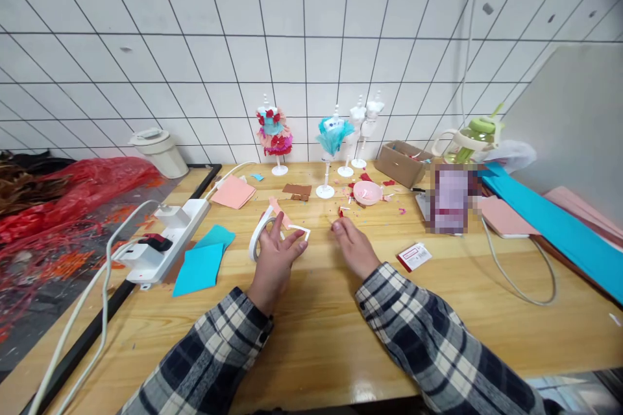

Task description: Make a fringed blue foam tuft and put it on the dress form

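Observation:
My left hand (276, 266) grips a roll of white tape (254, 245) that stands on edge, its fingers partly through the ring. A loose white strip bends out from near its fingertips, and a narrow peach paper strip (280, 213) lies just behind. To the right, my right hand (354, 248) is closed in a pinch above the wooden table (311, 331). Something thin and small shows at its fingertips, too small to name, close to a red scrap (341, 213). Beyond the hands stands a white mini dress form (325, 190) wearing ruffled blue paper (334, 135).
A second form wears a pink and red dress (275, 136); bare forms (357, 118) stand behind. Scraps surround a pink bowl (368, 193). Blue sheets (198, 270) and a power strip (170, 243) lie left. At right are a cardboard box (400, 165), a small packet (413, 257) and a bottle (470, 141).

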Available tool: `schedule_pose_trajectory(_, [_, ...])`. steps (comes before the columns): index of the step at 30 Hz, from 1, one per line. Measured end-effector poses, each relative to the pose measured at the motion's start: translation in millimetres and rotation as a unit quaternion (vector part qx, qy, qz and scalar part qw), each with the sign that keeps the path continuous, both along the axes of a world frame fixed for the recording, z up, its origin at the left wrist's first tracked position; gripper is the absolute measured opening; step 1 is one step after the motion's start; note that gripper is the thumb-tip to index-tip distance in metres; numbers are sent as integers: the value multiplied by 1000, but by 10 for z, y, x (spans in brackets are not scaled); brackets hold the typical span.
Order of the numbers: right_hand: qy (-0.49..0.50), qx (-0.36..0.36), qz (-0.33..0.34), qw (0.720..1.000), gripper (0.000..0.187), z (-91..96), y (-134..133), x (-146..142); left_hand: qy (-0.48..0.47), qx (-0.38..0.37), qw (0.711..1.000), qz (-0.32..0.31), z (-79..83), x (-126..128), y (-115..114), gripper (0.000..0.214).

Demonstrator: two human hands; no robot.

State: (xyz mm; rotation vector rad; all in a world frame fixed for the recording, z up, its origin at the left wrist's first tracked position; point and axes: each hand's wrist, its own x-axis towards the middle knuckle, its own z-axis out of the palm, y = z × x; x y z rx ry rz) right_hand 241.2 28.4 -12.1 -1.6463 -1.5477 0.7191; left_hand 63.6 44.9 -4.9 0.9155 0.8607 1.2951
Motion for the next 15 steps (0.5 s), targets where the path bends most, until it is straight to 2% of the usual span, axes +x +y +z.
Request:
schedule_pose_trajectory(2, [-117, -18, -64, 991, 34, 38, 33, 174, -6, 4, 1000, 1, 7, -41, 4, 97])
schedule_pose_trajectory(4, [-205, -33, -68, 976, 30, 76, 34, 276, -4, 11, 1000, 0, 12, -71, -10, 100])
schedule_pose_trajectory(5, [-238, -16, -66, 969, 27, 93, 22, 283, 0, 18, 1000, 0, 13, -78, -24, 100])
schedule_pose_trajectory(7, [-263, 60, -108, 957, 20, 122, -26, 201, 10, 34, 999, -10, 13, -78, -58, 101])
schedule_pose_trajectory(8, [-244, 95, -125, 957, 21, 131, -57, 118, 15, 42, 999, -16, 14, -73, -76, 102])
schedule_pose_trajectory(10, [-146, 123, -97, 977, 22, 128, -123, -96, 24, 54, 998, -24, 16, -57, -111, 103])
schedule_pose_trajectory(12, [10, 77, -37, 996, 24, 91, -172, -314, 29, 60, 998, -22, 19, -41, -136, 104])
schedule_pose_trajectory(13, [96, 43, -29, 994, 26, 59, -186, -407, 30, 60, 998, -20, 19, -35, -145, 104])
schedule_pose_trajectory(15, [241, -13, -49, 969, 30, -15, -190, -543, 31, 56, 998, -21, 15, -25, -153, 104])
